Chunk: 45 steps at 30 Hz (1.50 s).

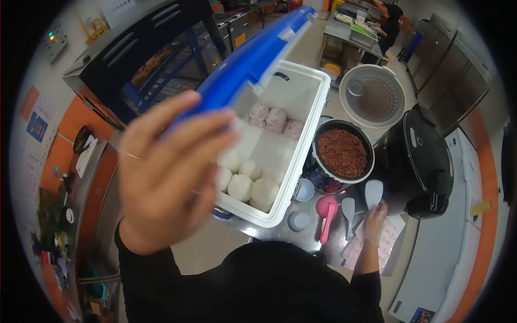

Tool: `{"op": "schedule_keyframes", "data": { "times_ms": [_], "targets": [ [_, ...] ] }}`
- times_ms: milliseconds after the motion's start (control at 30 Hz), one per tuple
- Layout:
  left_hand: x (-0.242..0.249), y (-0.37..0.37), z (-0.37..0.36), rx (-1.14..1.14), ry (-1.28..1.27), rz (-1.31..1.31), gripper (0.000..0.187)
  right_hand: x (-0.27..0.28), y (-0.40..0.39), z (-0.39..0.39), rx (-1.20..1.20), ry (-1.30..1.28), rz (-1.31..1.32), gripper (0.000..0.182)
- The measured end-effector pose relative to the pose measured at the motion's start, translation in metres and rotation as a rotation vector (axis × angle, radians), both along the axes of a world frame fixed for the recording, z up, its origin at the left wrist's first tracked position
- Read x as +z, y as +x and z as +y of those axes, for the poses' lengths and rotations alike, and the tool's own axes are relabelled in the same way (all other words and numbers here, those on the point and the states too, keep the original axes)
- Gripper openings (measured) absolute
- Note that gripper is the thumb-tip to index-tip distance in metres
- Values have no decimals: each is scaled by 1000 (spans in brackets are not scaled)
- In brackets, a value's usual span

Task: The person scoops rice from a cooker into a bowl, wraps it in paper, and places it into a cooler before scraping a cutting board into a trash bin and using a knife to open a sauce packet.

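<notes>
My left hand [169,177], blurred, grips the near end of a blue cooler lid [242,64], which stands tilted up over the white cooler box [300,185]. In the box, several white round balls [239,187] lie at the near end. Wrapped balls in printed paper [275,119] sit farther back. My right hand [374,222] is closed at the lower end of a white rice paddle [374,192], whose handle is hidden. Beneath that hand lie printed paper sheets [389,239]. A grey paddle [348,212] and a pink scoop [326,210] rest beside it.
A pot of reddish-brown rice [342,153] stands right of the cooler, near a large black cooker [417,156] and a round translucent lid [371,96]. Small bowls [298,220] sit on the metal table. Another person [392,27] stands at a far counter.
</notes>
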State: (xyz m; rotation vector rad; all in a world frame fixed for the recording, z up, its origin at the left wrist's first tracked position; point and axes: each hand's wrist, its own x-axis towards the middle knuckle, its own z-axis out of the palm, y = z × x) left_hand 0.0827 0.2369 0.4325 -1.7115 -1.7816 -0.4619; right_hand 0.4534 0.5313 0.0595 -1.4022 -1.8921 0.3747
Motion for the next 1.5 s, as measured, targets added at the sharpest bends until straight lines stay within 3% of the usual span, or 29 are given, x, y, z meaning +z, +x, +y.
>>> {"op": "schedule_keyframes", "data": {
  "times_ms": [67,167,300,367,433,500,567,600,667,700,733,833,867,933,1033,1100,1200,1233,1300,1400,1467,1500],
  "targets": [
    [-18,23,10,-26,-87,-39,33,-39,21,-9,-70,-424,24,38],
    [-56,44,29,-176,-246,-37,33,-80,44,-20,1,-506,-105,39],
    [-94,57,40,-195,-383,5,42,-41,32,-21,-40,-591,-192,37],
    [-103,63,42,-145,-371,-24,42,-48,39,-8,203,-530,-285,30],
    [-102,64,39,-125,-392,-82,49,-47,34,4,188,-511,-251,25],
    [-102,61,31,-97,-407,-143,56,-8,5,14,333,64,-223,29],
    [-102,55,16,-28,-292,-260,68,106,-51,14,284,47,-64,33],
    [-102,51,8,-19,-246,-288,58,132,-69,32,312,127,19,35],
    [-115,40,-11,82,-114,-287,59,209,-107,43,298,205,86,41],
    [-125,34,-21,165,19,-280,59,226,-120,69,317,398,39,48],
    [-135,29,-31,167,25,-278,59,247,-134,91,292,420,6,50],
    [-177,20,-71,493,316,-420,56,270,-172,181,156,637,-133,55],
    [-194,16,-86,575,365,-489,54,278,-178,195,161,644,-130,55],
    [-235,6,-123,728,362,-572,53,292,-192,209,263,163,-307,47],
    [-317,-1,-189,845,288,-595,53,287,-197,197,353,318,-288,40],
    [-374,8,-229,1004,245,-727,52,278,-194,164,317,472,-370,36],
    [-455,33,-272,1054,302,-894,51,246,-175,114,314,555,-361,38],
    [-473,46,-279,1079,317,-898,51,234,-171,97,323,580,-367,45],
    [-502,69,-291,1223,208,-1154,52,213,-159,51,375,577,-377,62],
    [-552,103,-312,1304,-11,-1312,57,145,-137,20,437,547,-346,72],
    [-570,122,-328,1358,-186,-1410,61,89,-124,14,399,559,-470,76],
    [-570,126,-332,1373,-253,-1496,63,65,-119,16,522,597,-278,73]
  ]
}}
